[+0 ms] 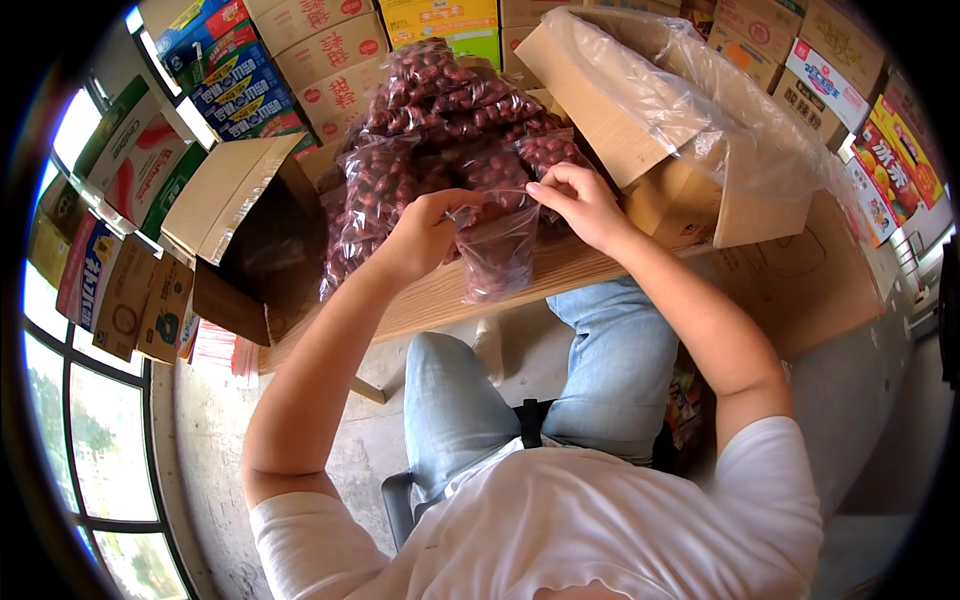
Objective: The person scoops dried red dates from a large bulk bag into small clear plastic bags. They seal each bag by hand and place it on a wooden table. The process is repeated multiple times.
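Note:
A small clear plastic bag hangs over the near edge of the table. Dark red shows in its lower part, though I cannot tell how much it holds. My left hand grips the bag's upper left corner, fingers closed. At the upper right corner, the thumb and index finger of my right hand pinch the rim, so the mouth is stretched between both hands. Right behind it rises a heap of filled clear bags of dark red dates, some of it hidden by my hands.
An opened cardboard box lies left of the heap. To the right stands a large carton lined with clear plastic. Stacked cartons line the back. My legs are under the wooden table; windows stand at left.

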`<state>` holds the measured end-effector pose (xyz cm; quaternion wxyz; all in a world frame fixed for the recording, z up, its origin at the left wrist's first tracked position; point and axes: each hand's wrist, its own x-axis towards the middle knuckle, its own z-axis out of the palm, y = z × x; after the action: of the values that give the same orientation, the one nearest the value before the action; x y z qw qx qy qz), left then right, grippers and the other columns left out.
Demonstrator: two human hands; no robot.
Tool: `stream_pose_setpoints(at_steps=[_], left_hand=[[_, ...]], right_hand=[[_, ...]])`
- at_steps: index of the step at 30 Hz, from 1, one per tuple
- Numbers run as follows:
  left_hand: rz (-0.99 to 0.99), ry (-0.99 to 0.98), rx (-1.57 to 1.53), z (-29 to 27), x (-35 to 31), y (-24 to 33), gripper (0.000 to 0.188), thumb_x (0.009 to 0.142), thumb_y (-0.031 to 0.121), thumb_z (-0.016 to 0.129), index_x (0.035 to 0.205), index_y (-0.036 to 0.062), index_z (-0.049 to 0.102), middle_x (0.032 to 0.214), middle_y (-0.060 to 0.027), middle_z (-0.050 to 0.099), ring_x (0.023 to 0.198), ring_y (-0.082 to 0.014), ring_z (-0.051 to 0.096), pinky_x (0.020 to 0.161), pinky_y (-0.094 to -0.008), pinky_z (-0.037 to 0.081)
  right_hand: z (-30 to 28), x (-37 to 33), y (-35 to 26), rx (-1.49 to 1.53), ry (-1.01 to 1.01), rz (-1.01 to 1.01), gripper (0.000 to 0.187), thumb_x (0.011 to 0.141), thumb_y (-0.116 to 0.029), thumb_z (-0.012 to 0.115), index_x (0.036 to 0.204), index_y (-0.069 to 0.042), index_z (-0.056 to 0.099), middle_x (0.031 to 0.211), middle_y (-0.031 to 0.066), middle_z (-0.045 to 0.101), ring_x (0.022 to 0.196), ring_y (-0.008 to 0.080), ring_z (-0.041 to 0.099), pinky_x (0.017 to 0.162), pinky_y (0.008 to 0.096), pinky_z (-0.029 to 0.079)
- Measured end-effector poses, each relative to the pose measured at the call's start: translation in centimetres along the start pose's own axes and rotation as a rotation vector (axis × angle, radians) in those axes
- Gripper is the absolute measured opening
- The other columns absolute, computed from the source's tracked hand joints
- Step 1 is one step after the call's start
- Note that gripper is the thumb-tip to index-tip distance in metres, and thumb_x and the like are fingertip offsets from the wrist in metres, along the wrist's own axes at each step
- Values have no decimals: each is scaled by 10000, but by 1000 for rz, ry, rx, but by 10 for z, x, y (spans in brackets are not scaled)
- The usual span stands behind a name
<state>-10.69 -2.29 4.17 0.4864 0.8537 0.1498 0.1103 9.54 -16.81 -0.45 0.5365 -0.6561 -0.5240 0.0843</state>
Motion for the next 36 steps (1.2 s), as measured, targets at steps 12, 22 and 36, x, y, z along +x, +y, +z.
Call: stream_pose_setpoints(at_steps=[12,22,36], left_hand=[[157,-18,-188,9,-14,-6,451,820,-72,399,1233,1,565,1041,-94,621,645,-87,502,595,-233,443],[268,413,-133,56,-44,-94,349,891,76,570,1231,28,507,1241,-79,566,826,-138,545,739,-292,460],[423,564,59,83,-15,-117,315,699,-89,693,996,-1,640,845,-50,667,736,-152,572,704,-288,473]], right_hand=[[78,-69,55,312,-126,-62,1137,542,-136,929,1432,-91,224,1367,112,437,1252,217,460,1037,390,415],[71,-52,57,559,-134,-14,1071,553,-115,939,1422,-46,317,1362,89,487,1243,199,487,1052,366,409],[45,-35,48,698,-101,-4,958,602,-23,888,1394,-38,349,1354,60,478,1242,179,470,1051,361,404]])
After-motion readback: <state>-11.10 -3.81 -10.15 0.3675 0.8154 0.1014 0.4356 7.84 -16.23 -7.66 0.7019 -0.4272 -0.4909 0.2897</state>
